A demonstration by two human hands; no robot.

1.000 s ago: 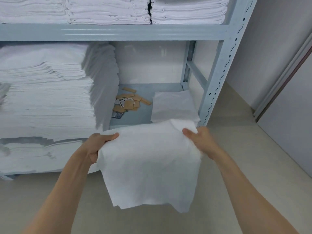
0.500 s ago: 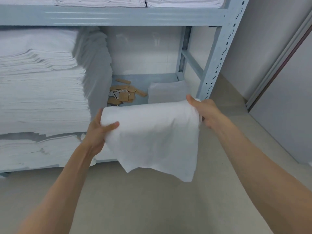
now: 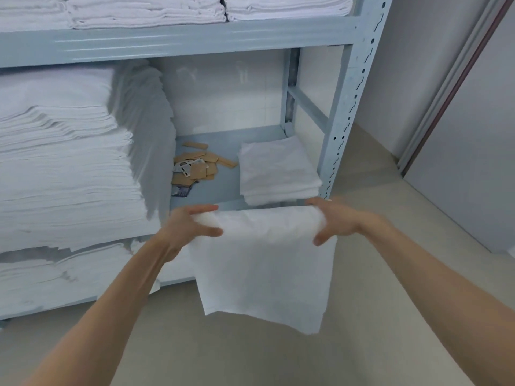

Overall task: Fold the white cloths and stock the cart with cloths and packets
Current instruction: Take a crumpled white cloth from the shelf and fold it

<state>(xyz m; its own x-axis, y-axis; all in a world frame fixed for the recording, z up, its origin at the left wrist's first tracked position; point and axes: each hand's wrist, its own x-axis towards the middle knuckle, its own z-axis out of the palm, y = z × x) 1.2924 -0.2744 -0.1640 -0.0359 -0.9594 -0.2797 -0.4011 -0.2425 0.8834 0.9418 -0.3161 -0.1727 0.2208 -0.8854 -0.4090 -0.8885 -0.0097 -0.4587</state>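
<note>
A white cloth [image 3: 264, 274] hangs folded over in front of the shelf's lower level. My left hand [image 3: 186, 227] grips its top left end and my right hand [image 3: 334, 221] grips its top right end, thumbs toward me and fingers behind the fold. The loose part drops toward the floor. Just behind the cloth, on the blue shelf board [image 3: 217, 188], lies a small stack of folded white cloths [image 3: 276, 171]. Left of that stack sits a heap of tan and dark packets [image 3: 195, 168].
Tall stacks of white linen [image 3: 69, 162] fill the left of the shelf, and more linen [image 3: 145, 9] lies on the level above. A perforated blue upright [image 3: 348, 107] stands at the right. A beige floor [image 3: 376, 302] and a grey sliding door [image 3: 473, 135] are to the right.
The cloth's top edge has been rolled over into a narrower fold, so less of it hangs down. The view has drawn nearer to the shelf, and both hands keep their grip.
</note>
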